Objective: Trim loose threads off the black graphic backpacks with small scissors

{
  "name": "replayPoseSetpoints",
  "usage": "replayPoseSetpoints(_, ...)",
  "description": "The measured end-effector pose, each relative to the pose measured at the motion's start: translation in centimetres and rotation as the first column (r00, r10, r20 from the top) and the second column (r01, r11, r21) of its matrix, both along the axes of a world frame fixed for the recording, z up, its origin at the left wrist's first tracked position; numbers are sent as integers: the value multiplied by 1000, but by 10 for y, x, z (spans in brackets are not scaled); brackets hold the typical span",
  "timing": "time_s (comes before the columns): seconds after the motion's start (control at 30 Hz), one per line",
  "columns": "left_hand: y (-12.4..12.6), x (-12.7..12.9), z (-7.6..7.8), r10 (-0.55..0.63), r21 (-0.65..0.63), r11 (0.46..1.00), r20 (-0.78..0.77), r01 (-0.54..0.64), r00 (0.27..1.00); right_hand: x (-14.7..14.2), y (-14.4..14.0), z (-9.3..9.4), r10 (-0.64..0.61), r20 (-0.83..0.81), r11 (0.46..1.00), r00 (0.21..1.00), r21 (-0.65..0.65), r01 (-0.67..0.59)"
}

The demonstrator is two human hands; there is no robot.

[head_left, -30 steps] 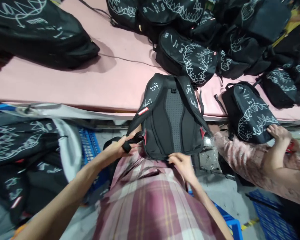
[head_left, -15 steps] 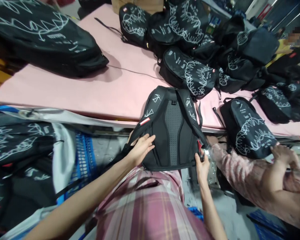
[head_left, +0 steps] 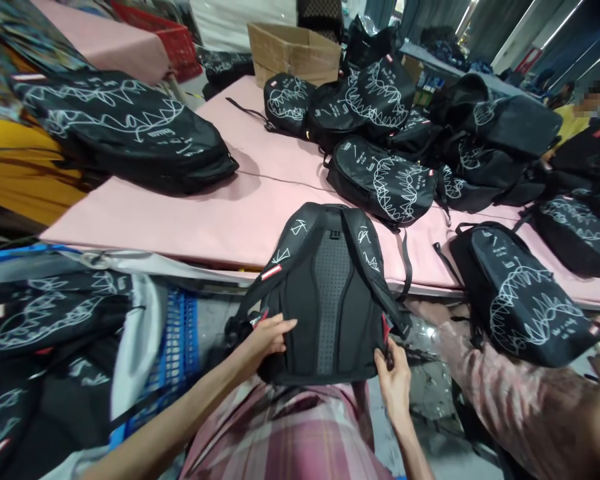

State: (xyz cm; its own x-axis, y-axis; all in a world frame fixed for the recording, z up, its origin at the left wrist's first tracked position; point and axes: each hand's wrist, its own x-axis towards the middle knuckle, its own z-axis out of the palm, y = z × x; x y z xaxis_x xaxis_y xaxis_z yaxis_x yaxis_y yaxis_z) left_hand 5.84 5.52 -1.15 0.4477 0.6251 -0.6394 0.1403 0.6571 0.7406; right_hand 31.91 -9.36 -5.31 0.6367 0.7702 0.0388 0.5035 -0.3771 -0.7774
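Backpack (head_left: 330, 293) lies strap-side up, overhanging the table (head_left: 205, 220) edge. Left hand (head_left: 265, 337) flat, fingers spread on its lower corner; right hand (head_left: 394, 380) pinches the opposite corner, steadying it.

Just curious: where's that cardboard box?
Head view, top centre: the cardboard box sits at the pink table's far end, behind the backpack pile.
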Motion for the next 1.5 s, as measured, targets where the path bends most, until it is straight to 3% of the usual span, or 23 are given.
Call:
replayPoseSetpoints(0.07,17,-2,3,45,-8,999,3,-45,999,3,5,11,63,34,998,997,6,-63)
replayPoseSetpoints(0.13,25,-7,2,54,33,998,-76,-51,996,4,12,29,49,79,996,996,64,-54)
replayPoseSetpoints(0.2,27,-13,1,34,204,979,-213,10,976,-2,28,46,38,68,989,997,140,-47)
replayPoseSetpoints(0.23,28,-13,0,62,342,939,-300,47,952,-8,41,52,63,17,985,998,159,-65)
replayPoseSetpoints(0.27,31,-12,1,121,489,868,-378,87,918,-18,59,56,112,-62,981,992,166,-101)
replayPoseSetpoints(0.33,43,1,2,225,717,672,-438,187,870,-39,103,55,216,-253,971,943,158,-179)
replayPoseSetpoints(0.37,53,13,2,220,777,583,-433,239,874,-49,129,51,233,-314,968,920,162,-190)
replayPoseSetpoints(0.43,80,44,1,97,830,451,-411,328,907,-61,181,42,281,-381,957,881,173,-231)
replayPoseSetpoints(0.5,115,78,1,63,863,341,-416,372,907,-58,228,38,351,-274,930,895,210,-300)
replayPoseSetpoints(0.57,156,105,6,100,856,281,-475,433,874,-39,265,41,399,-45,900,916,207,-383)
replayPoseSetpoints(0.67,215,124,23,14,738,355,-619,574,786,4,303,59,459,296,866,838,59,-496)
replayPoseSetpoints(0.73,245,127,35,-72,667,399,-661,629,747,30,317,71,568,442,812,694,-166,-559)
replayPoseSetpoints(0.8,265,127,40,-134,613,417,-689,671,712,46,323,81,684,479,725,551,-357,-589)
replayPoseSetpoints(0.93,277,134,28,-152,515,471,-752,716,641,43,307,87,798,466,583,382,-437,-685)
replayPoseSetpoints(1.07,272,144,7,-160,463,533,-767,708,621,25,272,90,812,580,411,61,-496,-765)
replayPoseSetpoints(1.13,267,144,2,-176,455,551,-756,700,630,24,257,91,794,607,366,-23,-509,-779)
replayPoseSetpoints(1.23,248,133,3,-183,501,535,-718,680,672,31,241,89,789,614,399,3,-509,-763)
replayPoseSetpoints(1.37,200,108,-1,-136,633,467,-639,618,757,43,223,72,813,570,439,116,-471,-765)
replayPoseSetpoints(1.5,165,94,-15,-71,711,449,-575,541,815,43,206,52,847,470,456,247,-406,-792)
